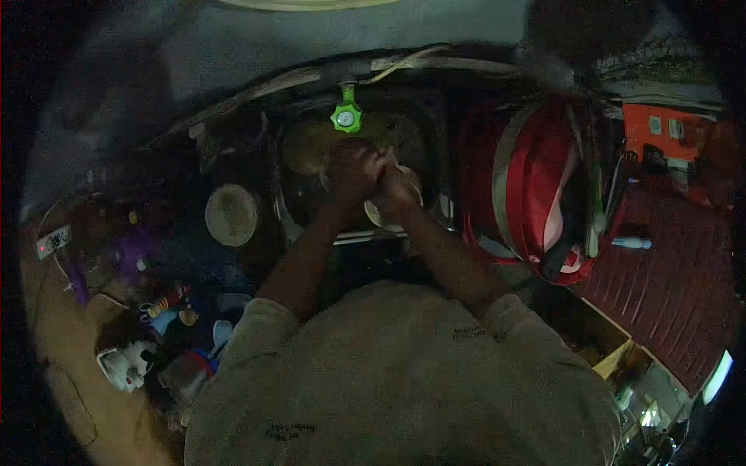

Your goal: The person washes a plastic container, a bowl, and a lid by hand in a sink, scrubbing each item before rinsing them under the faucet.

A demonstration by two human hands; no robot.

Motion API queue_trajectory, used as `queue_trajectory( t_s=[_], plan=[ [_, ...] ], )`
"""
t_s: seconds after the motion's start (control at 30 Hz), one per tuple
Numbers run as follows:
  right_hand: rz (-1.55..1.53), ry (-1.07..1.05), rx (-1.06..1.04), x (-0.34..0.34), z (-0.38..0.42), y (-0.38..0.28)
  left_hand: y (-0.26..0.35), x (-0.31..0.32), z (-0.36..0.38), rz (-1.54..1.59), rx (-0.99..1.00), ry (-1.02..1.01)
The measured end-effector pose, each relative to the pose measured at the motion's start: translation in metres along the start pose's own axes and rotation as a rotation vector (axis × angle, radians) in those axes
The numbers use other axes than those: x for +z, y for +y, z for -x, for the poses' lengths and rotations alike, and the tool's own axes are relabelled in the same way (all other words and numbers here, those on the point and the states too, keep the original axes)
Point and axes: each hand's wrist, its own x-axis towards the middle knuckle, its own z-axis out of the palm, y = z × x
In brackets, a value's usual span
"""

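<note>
Fingers of both hands press together under a green star-shaped plastic tap handle (346, 116), the left hand (350, 175) folded against the right hand (392, 186) so tightly that in this dim light it is impossible to tell whether either one grips anything or merely rubs the other. Just beneath the right hand sits a small pale round bowl (388, 213), its rim showing under the wrist; whether the fingers touch it cannot be made out. Both hands hover inside a dark metal basin (291, 210), with a round pale lid-like disc (231, 214) resting just beside the basin on the left. A large red plastic tub (536, 186) with a pale band stands to the right, and small clutter, including a white cup (124, 365), lies near the left elbow. The risk here looks plain: wet hands in poor light could let the bowl slip and knock against the basin, or an elbow could sweep the clutter off the counter.
</note>
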Motion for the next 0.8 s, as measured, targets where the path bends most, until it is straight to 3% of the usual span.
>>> queue_trajectory(
  t_s=[0.07,0.2,0.27,0.3,0.37,0.4,0.43,0.57,0.6,0.67,0.77,0.8],
  plan=[
    [-0.205,-0.026,-0.150,-0.007,-0.008,0.011,-0.014,0.016,-0.002,-0.072,0.005,0.137],
    [-0.154,-0.001,0.150,-0.011,0.009,-0.063,0.015,-0.043,-0.012,-0.101,-0.201,0.067],
    [-0.130,-0.012,0.222,-0.002,0.015,-0.072,0.008,-0.046,-0.013,-0.118,-0.095,-0.066],
    [0.394,0.045,0.100,0.004,0.021,-0.072,0.006,-0.056,-0.017,-0.122,-0.061,-0.109],
    [0.915,0.097,-0.029,0.012,0.026,-0.078,0.001,-0.071,-0.016,0.149,-0.357,-0.314],
    [0.025,0.069,0.123,0.023,0.029,-0.109,0.002,-0.074,-0.012,0.237,-0.463,-0.380],
    [-0.864,0.036,0.262,0.028,0.029,-0.126,0.003,-0.068,-0.005,0.238,-0.404,-0.330],
    [-0.759,0.015,0.304,-0.016,-0.014,0.001,0.003,-0.032,0.037,0.214,-0.216,-0.141],
    [-0.353,-0.022,0.037,-0.024,-0.027,0.051,-0.001,-0.022,0.052,0.207,-0.193,-0.113],
    [0.052,-0.051,-0.233,-0.022,-0.037,0.068,-0.017,-0.014,0.087,0.354,-0.474,-0.065],
    [-0.209,0.037,-0.013,0.017,-0.017,0.016,0.000,-0.034,0.082,0.339,-0.863,0.023],
    [-0.167,-0.004,0.022,0.024,-0.019,0.007,0.006,-0.042,0.071,0.317,-0.960,0.052]
  ],
)
